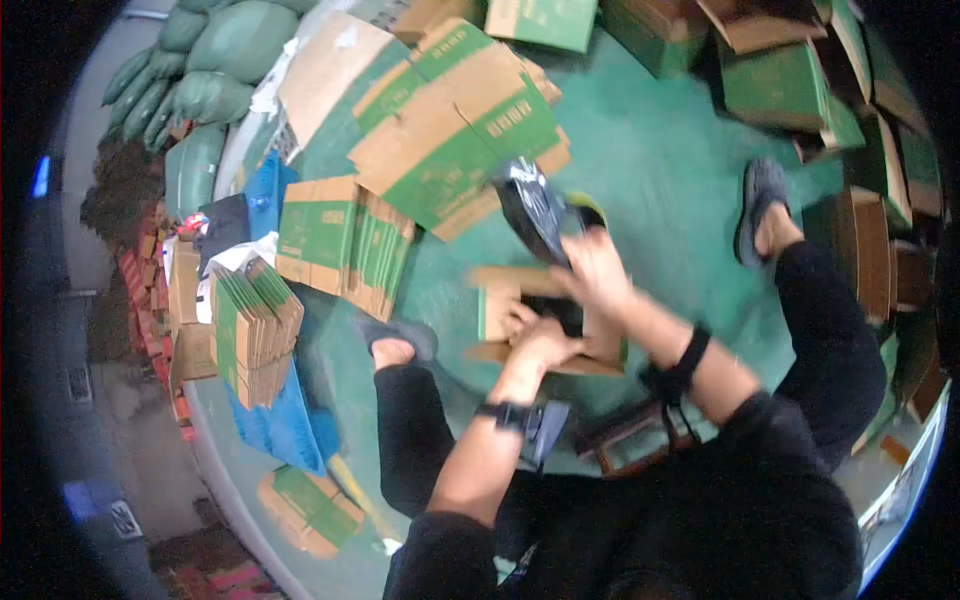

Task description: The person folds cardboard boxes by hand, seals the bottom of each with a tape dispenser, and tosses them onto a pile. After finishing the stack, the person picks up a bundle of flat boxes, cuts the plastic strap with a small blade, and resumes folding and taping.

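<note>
An open cardboard carton (492, 312) sits on the floor between my legs, its flaps folded outward and its inside dark. My left hand (545, 345) lies over the carton's opening with its fingers apart, touching the left inner side. Just above the carton's far right part, my right hand (600, 275) is closed on a glossy black item that looks like a plastic-wrapped bundle (532, 208). This bundle sticks out up and to the left. A yellow-green edge (588, 208) shows beside it, too blurred to name.
Flattened green-and-brown cartons (450, 140) lie ahead. Folded cartons (255, 325) stand at left by a blue sheet (270, 425). Stuffed green sacks (235, 50) are piled at far left. Open boxes (770, 85) crowd the right side. A low wooden stool (630, 445) is under me.
</note>
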Available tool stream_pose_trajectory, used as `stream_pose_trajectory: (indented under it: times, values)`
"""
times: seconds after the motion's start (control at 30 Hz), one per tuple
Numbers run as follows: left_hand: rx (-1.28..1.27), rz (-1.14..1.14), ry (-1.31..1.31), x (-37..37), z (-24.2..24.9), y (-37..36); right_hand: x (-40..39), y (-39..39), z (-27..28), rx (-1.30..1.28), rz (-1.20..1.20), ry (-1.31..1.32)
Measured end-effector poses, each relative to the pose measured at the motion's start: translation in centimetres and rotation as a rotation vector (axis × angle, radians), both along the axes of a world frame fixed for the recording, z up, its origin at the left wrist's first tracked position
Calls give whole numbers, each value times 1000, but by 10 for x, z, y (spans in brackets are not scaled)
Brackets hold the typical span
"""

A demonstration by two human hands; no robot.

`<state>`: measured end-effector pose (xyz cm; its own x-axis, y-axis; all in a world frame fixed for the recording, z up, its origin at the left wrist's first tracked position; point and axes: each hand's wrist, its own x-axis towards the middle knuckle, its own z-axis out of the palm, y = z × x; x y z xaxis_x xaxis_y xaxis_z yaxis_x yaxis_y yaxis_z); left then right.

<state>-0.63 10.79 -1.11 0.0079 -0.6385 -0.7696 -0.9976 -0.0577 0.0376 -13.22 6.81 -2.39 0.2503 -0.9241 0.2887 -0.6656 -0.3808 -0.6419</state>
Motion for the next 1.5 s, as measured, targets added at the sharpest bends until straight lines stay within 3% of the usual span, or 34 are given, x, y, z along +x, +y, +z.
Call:
stream_pose_trajectory:
  times: [0.03,0.1,0.17,0.2,0.23,0.3,0.43,0.5,0.53,0.57,0.63,0.7,0.73,0.77,0.83,0.87,0.9,0.93,0.97,1.03,1.07,1.1,1.17,1.23,1.27,1.37,1.5]
  values:
    - [-86,-71,67,18,-4,12,1,16,-20,22,48,-110]
    - [-633,-19,126,43,32,33,-5,26,-53,-124,126,1]
    - [-898,-67,-27,75,32,51,-8,29,-69,53,144,219]
    - [-920,87,112,85,16,59,-9,24,-31,110,185,-153]
    - [-979,252,261,88,-1,52,-11,21,-27,171,211,-135]
    - [-1067,362,319,73,-6,20,-13,19,-19,205,218,-142]
    - [-1009,444,253,61,-44,-13,-10,18,-19,237,222,-138]
    - [-883,493,258,54,-39,-9,-2,29,-24,17,179,148]
    - [-1045,410,224,55,-53,-6,3,39,-12,27,193,219]
    - [-975,415,134,52,-52,-12,6,35,-25,236,178,-71]
    - [-1148,320,164,53,-55,-13,1,32,-43,-51,255,391]
    - [-1141,436,382,55,-47,-13,4,24,-17,-211,226,419]
    - [-1166,281,369,58,-43,1,8,24,-1,-138,53,42]
    - [-1186,287,373,57,-37,14,11,12,24,-386,96,-23]
    - [-859,-191,666,57,-27,48,13,17,30,-304,42,-32]
    - [-843,-177,664,58,-29,59,10,25,-2,-106,53,141]
    - [-851,-215,651,57,-30,62,4,22,-34,-147,87,158]
    - [-875,-256,636,58,-30,58,3,18,-31,-198,115,169]
    - [-897,-245,632,58,-34,54,3,12,-24,-252,143,182]
    - [-956,-258,650,58,-46,54,-3,2,17,-84,347,252]
    - [-926,-245,635,57,-38,54,-2,-7,31,-140,415,366]
    - [-924,-218,642,57,-41,57,7,-15,59,-223,476,320]
    - [-951,-213,635,55,-44,54,42,-26,124,101,475,246]
    - [-960,-189,638,53,-43,53,78,-38,143,232,495,146]
    - [-958,-177,636,53,-43,54,94,-45,148,369,504,33]
    - [-929,-145,667,54,-41,55,137,-70,108,317,548,112]
    - [-911,-115,750,60,-44,54,213,-79,82,501,497,432]
